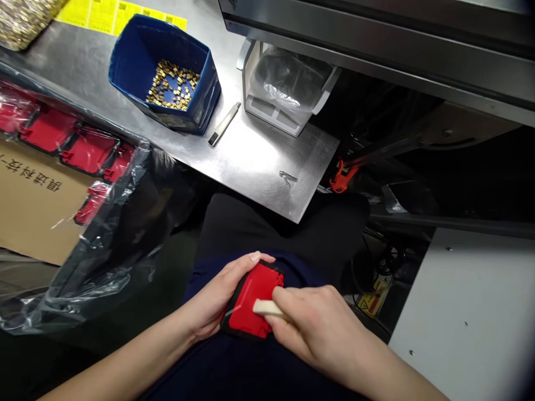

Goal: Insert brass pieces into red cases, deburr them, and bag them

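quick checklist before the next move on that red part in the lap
1. Left hand grips the red part from its left edge: ok.
2. Right hand pinches the pale stick, its tip on the part's face: ok.
3. Part steady over the lap: ok.
4. Blue bin of small brass pieces upright on the steel table: ok.
5. More red parts bagged in the box at left: ok.
6. Stick tip seated in a slot: cannot tell.
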The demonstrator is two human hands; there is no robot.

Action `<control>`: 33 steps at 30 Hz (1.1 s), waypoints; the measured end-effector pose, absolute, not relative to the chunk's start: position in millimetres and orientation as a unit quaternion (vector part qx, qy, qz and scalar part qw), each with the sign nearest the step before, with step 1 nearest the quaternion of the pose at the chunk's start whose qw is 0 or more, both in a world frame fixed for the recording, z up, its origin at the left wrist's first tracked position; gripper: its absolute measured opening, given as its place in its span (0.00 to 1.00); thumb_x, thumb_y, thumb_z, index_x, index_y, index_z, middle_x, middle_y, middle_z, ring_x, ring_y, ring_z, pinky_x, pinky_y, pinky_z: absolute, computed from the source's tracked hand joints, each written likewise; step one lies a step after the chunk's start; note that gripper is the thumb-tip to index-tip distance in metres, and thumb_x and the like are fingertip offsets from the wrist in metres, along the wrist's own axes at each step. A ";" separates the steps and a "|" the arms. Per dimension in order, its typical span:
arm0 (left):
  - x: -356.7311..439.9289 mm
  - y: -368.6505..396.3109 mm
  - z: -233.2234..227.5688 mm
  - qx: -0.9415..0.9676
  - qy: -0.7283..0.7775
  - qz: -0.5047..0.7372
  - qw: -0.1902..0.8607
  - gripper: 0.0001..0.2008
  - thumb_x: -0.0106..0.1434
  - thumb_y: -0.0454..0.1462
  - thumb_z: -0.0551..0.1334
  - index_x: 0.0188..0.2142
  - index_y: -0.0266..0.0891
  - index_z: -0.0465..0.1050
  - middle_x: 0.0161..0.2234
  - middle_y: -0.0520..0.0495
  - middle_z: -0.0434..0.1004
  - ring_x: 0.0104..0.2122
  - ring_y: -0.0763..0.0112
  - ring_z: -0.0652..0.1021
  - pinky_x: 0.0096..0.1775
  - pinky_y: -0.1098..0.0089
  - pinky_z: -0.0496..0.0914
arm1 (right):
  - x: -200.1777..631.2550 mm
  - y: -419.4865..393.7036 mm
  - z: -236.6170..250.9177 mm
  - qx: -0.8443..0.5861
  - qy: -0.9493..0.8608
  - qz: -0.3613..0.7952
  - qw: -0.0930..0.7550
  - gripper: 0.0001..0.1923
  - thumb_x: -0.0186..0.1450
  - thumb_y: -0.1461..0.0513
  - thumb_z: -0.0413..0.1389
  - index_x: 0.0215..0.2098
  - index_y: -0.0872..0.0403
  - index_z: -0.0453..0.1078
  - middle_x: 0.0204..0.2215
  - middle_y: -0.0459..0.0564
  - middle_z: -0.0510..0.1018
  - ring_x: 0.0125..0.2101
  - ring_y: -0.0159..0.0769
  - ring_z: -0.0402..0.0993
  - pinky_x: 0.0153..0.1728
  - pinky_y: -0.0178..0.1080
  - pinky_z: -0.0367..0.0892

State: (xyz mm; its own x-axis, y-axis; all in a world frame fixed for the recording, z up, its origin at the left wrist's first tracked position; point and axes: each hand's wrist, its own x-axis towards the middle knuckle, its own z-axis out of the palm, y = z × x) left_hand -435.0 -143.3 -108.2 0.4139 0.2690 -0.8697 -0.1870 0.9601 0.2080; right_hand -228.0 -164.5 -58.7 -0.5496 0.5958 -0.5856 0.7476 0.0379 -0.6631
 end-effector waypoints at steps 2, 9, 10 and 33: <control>-434.1 -142.8 -107.8 0.019 0.527 0.137 0.838 0.22 0.67 0.53 0.63 0.50 0.39 0.77 0.39 0.40 0.83 0.35 0.60 0.82 0.36 0.67 0.77 | -227.2 -163.1 -59.9 0.475 0.715 -0.508 0.075 0.09 0.76 0.56 0.49 0.38 0.49 0.63 0.30 0.40 0.77 0.28 0.30 0.73 0.28 0.35 0.53; -431.3 -142.6 -106.4 -0.001 0.524 0.142 0.840 0.21 0.68 0.52 0.62 0.48 0.38 0.78 0.41 0.40 0.83 0.37 0.60 0.82 0.38 0.67 0.77 | -224.4 -160.9 -62.0 0.457 0.724 -0.510 0.083 0.09 0.75 0.57 0.49 0.37 0.49 0.63 0.30 0.40 0.77 0.27 0.31 0.73 0.27 0.35 0.52; -431.3 -142.8 -106.4 -0.009 0.521 0.143 0.841 0.21 0.68 0.52 0.62 0.48 0.39 0.78 0.40 0.40 0.83 0.35 0.62 0.82 0.37 0.67 0.77 | -223.3 -160.6 -62.5 0.463 0.720 -0.510 0.082 0.09 0.76 0.57 0.49 0.37 0.48 0.63 0.30 0.40 0.77 0.27 0.31 0.73 0.27 0.35 0.52; -434.8 -134.5 -105.9 0.032 0.529 0.146 0.836 0.22 0.69 0.53 0.60 0.49 0.38 0.77 0.40 0.39 0.83 0.36 0.61 0.81 0.37 0.68 0.76 | -225.0 -152.2 -60.7 0.471 0.702 -0.530 0.069 0.09 0.74 0.59 0.49 0.34 0.49 0.59 0.27 0.40 0.74 0.24 0.30 0.68 0.26 0.35 0.50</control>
